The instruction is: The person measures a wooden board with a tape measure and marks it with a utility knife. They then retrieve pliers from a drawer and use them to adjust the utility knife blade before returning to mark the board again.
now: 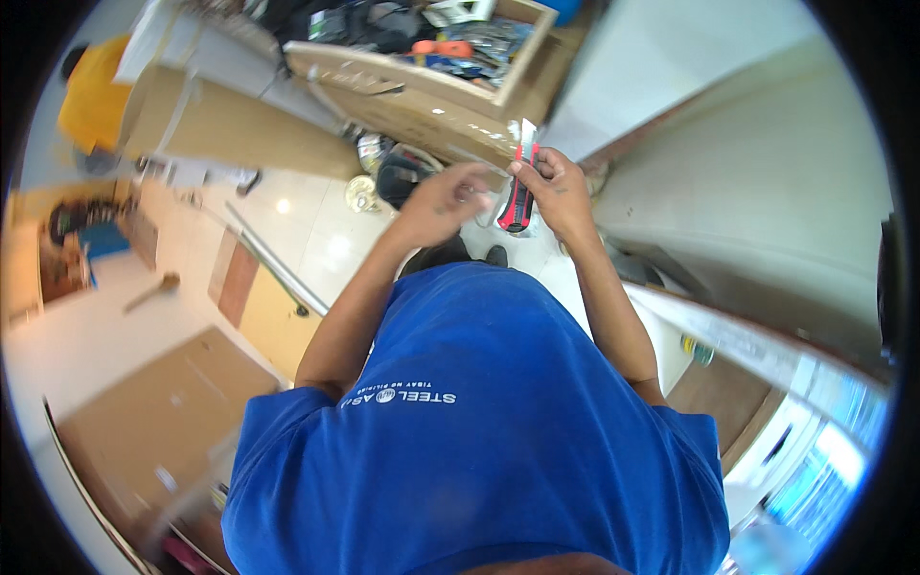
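Note:
A red and black utility knife (517,204) stands nearly upright in my right hand (561,195), held by the thumb and fingers. Its pale blade (527,134) points away from me, slid out of the handle. My left hand (444,203) hovers just left of the knife, apart from it. Motion smears the fingers of that hand, which look bent, and whether anything is between them does not show. A dark container (400,178) stands on the floor beyond the left hand.
Ahead, a wooden tray (402,69) of tools rests on a cardboard box (422,117). A large brown cardboard piece (240,125) lies to its left, near a person in yellow (94,96). Along the right runs a big grey panel (747,192). A long metal bar (276,261) lies at left.

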Available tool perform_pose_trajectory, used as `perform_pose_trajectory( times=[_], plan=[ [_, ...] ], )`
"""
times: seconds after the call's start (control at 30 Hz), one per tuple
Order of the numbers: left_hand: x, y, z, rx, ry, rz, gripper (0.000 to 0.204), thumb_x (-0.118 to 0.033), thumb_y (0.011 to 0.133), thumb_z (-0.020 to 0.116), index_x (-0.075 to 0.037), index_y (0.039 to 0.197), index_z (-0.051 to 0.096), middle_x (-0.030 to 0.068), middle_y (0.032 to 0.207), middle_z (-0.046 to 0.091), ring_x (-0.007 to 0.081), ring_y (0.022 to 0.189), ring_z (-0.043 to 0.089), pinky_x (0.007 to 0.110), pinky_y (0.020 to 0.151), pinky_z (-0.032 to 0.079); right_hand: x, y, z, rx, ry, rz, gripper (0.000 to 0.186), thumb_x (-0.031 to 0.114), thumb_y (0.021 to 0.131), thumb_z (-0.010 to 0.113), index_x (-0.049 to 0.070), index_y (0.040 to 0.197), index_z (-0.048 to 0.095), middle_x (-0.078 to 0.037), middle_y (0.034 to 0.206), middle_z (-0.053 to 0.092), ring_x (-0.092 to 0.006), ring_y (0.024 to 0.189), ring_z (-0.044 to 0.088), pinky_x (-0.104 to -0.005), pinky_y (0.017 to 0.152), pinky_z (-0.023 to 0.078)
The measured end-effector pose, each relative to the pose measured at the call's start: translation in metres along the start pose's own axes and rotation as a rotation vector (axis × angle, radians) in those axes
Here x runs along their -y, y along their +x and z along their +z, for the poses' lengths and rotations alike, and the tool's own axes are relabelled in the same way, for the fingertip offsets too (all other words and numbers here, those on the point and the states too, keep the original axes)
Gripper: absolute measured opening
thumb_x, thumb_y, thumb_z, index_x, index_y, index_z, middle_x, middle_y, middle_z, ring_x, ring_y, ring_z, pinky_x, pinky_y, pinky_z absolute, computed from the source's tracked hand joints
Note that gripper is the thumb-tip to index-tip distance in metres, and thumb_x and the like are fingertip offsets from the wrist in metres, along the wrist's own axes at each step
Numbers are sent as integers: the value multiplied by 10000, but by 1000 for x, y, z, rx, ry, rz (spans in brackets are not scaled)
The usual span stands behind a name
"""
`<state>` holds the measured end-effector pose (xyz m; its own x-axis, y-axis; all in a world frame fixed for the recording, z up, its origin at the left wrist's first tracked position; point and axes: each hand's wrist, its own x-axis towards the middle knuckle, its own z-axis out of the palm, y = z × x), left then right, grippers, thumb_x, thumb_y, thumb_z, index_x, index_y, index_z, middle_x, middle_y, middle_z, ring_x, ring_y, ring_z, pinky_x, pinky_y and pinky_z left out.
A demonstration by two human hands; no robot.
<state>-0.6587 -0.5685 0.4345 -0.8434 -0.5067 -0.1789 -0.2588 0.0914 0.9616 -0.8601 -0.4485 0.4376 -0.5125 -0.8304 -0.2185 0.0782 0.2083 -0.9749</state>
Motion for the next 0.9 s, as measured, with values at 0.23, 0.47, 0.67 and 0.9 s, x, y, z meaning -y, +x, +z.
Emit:
perform_pose_trajectory(
  times=[0.23, 0.47, 0.67, 0.9],
  plan=[
    [-14, -44, 37, -455, 423, -96, 1010, -307, 777, 914, 0, 1540, 330, 299, 1349, 601, 475, 1231, 619, 518, 1009, 511, -2, 17, 80, 263, 127, 156, 363, 203, 993, 760, -18, 1259, 651, -94, 1034, 756, -131, 855, 695, -267, 700, 546],
    [56, -164, -6, -941, 360, -423, 600, -151, 866, 694, -52, 1435, 533, 264, 1266, 664, 451, 1146, 658, 525, 968, 527, -35, 15, 166, 884, -233, 218, 519, 352, 974, 777, 15, 1344, 637, -70, 1073, 745, -150, 916, 699, -316, 763, 552],
    [187, -327, -30, -1256, 142, -999, 440, -253, 854, 627, 49, 1171, 675, 326, 1103, 713, 468, 1069, 694, 535, 947, 531, -108, 25, 202, 1218, -667, 202, 445, 319, 992, 746, 37, 1327, 665, -66, 1085, 758, -148, 943, 702, -309, 783, 542],
    [338, -414, -85, -1312, -199, -1128, 451, -283, 824, 609, 91, 1050, 721, 352, 1053, 712, 470, 1032, 705, 528, 921, 534, -187, 68, 214, 1158, -1094, 0, 528, 379, 943, 733, -54, 1242, 701, -276, 1166, 745, -375, 1105, 721, -435, 959, 551]
  ],
)
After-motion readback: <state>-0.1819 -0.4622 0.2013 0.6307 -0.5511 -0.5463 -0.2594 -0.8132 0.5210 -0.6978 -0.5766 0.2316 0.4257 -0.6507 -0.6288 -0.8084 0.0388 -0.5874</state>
